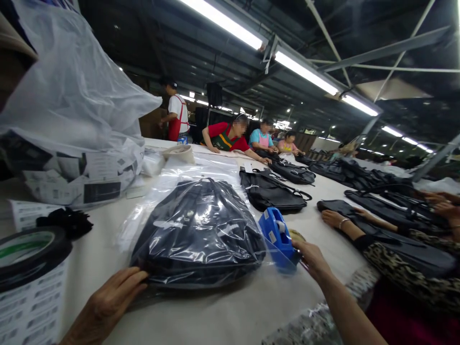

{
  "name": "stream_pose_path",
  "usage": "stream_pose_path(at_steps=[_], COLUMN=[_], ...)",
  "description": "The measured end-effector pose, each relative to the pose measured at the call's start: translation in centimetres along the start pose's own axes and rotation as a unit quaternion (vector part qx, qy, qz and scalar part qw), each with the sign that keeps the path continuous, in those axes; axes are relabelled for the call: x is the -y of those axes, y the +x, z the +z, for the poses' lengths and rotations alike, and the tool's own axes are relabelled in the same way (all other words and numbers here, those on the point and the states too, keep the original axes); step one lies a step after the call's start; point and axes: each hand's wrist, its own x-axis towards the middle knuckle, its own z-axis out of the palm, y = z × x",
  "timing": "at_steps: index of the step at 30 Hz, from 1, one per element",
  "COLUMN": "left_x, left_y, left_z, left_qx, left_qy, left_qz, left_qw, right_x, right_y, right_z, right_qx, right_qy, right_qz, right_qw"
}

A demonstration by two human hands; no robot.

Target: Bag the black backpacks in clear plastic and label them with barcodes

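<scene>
Bagged backpack (197, 230) lies centre frame on the table (223, 311). Left hand (111, 297), fingers together and flat, pins its lower-left corner, likely against sliding. Right hand (312, 258) is clamped on the blue tape dispenser (278, 237) at the bag's right edge. Bare table at bottom centre; co-worker's arm (345, 223) crowds the right, tape roll (28, 254) the lower left.

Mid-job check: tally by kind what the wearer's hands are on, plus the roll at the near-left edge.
Bagged black backpack, touched by left hand: 1
Blue tape dispenser, held in right hand: 1
Dark tape roll: 1
Total: 3
</scene>
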Motion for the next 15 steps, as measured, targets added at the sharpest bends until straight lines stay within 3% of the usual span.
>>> stream_pose_path(at_steps=[3, 7, 10, 15], left_x=[0.1, -0.1, -0.3, -0.1], left_y=[-0.2, 0.2, 0.4, 0.0], left_z=[0.2, 0.1, -0.1, 0.2], left_qx=[0.004, -0.008, -0.012, -0.006], left_qy=[-0.011, 0.006, 0.012, 0.008], left_qz=[-0.010, 0.009, 0.015, 0.009], left_qw=[1.000, 1.000, 1.000, 1.000], right_x=[0.7, 1.1, -0.5, -3.8], right_y=[-0.3, -3.1, -5.4, -6.6], right_z=[0.0, -1.6, -3.0, -2.4], right_qx=[0.001, -0.028, -0.045, -0.029], right_qy=[0.034, 0.082, 0.096, 0.085], right_qz=[0.041, -0.001, -0.025, 0.041], right_qw=[0.999, 0.996, 0.994, 0.995])
